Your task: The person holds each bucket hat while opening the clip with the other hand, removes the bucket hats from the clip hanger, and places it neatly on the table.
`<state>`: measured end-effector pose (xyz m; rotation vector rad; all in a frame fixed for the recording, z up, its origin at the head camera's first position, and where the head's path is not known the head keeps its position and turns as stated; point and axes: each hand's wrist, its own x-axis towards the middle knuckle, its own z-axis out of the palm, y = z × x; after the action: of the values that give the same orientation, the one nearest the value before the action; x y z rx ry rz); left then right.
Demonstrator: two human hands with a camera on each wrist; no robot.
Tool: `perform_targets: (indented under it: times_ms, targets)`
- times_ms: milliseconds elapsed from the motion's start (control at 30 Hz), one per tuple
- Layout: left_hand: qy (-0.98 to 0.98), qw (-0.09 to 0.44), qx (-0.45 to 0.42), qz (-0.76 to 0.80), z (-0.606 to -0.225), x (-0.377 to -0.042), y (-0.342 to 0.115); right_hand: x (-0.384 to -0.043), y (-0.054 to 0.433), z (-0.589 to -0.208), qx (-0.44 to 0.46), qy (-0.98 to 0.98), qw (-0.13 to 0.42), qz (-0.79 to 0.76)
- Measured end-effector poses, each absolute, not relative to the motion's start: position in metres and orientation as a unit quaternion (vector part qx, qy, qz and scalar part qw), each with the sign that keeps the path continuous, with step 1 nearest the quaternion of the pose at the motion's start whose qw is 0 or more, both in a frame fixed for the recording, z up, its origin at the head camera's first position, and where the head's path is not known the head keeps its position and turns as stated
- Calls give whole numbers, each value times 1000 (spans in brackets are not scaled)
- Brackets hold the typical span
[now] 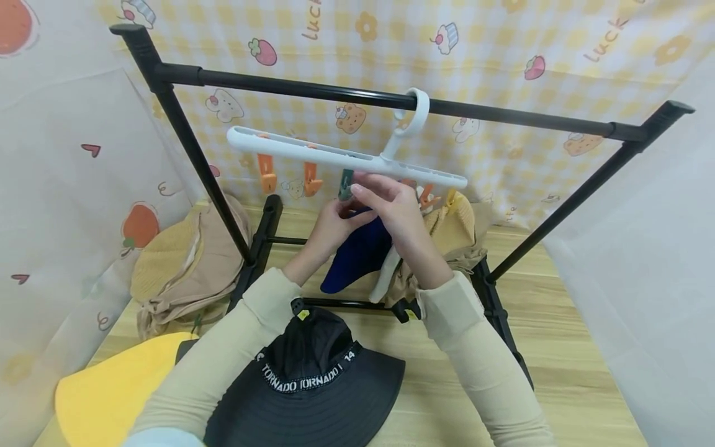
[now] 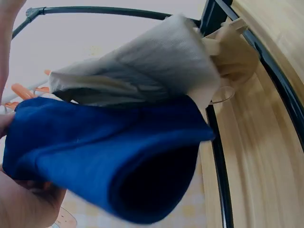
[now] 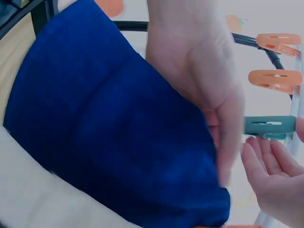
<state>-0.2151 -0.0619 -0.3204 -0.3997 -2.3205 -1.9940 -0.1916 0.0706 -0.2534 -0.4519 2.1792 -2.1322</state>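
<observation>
A dark blue fabric hat (image 1: pixel 360 254) hangs from my left hand (image 1: pixel 328 228), which pinches it by its upper edge under the white hanger (image 1: pixel 329 155). In the left wrist view the blue hat (image 2: pixel 104 147) bends into a wide fold beside a pale beige hat (image 2: pixel 142 66). My right hand (image 1: pixel 393 208) is at the green clip (image 1: pixel 346 184) on the hanger. In the right wrist view, its thumb and fingers pinch around the green clip (image 3: pixel 270 125). Two orange clips (image 1: pixel 267 174) hang to the left of it; another orange clip (image 1: pixel 427 195) is to the right.
The hanger hooks over a black rack bar (image 1: pixel 313 90). More tan and yellow hats (image 1: pixel 452 226) hang at right. A black wide-brimmed hat (image 1: pixel 313 397) with white lettering lies in front, next to a yellow hat (image 1: pixel 112 391). Folded tan hats (image 1: pixel 201 261) lie at left.
</observation>
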Motion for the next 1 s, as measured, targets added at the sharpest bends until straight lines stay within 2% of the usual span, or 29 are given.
perform_targets:
  times_ms: [167, 300, 433, 600, 867, 1000]
  targets:
    - [-755, 16, -131, -642, -320, -217, -67, -189, 91, -247, -154, 691, -4, -706]
    - [-760, 17, -139, -634, -319, -218, -76, -189, 114, -241, -110, 733, -47, -669]
    - [-767, 9, -151, -624, -317, -217, -84, -188, 123, -242, -72, 795, -48, -600]
    - [-772, 5, -178, -610, -314, -215, -86, -185, 117, -255, -75, 833, -49, -546]
    - [-783, -17, -215, -584, -310, -215, -86, -187, 102, -281, -89, 730, -69, -674]
    - [-797, 3, -222, -561, -309, -215, -84, -190, 98, -286, -72, 699, -81, -706]
